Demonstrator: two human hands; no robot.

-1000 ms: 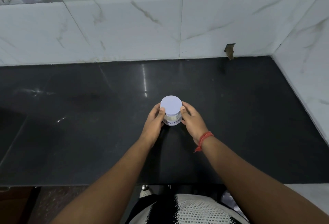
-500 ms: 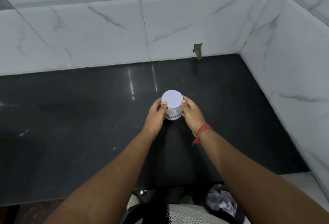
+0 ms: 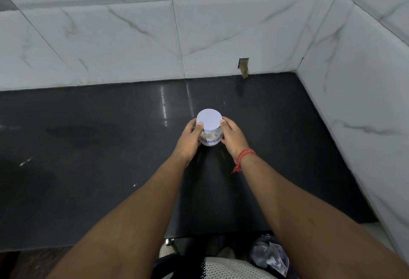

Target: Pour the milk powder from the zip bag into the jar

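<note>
While capped, jar (image 3: 209, 132), seemingly part-filled, label "POWDE".

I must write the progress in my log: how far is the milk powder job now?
Done, it seems: the jar stands on the dark counter with its lid on and powder visible inside. In hand: the left hand and right hand clasp its sides. Left: probably only letting go. No zip bag lies on the counter.
</note>
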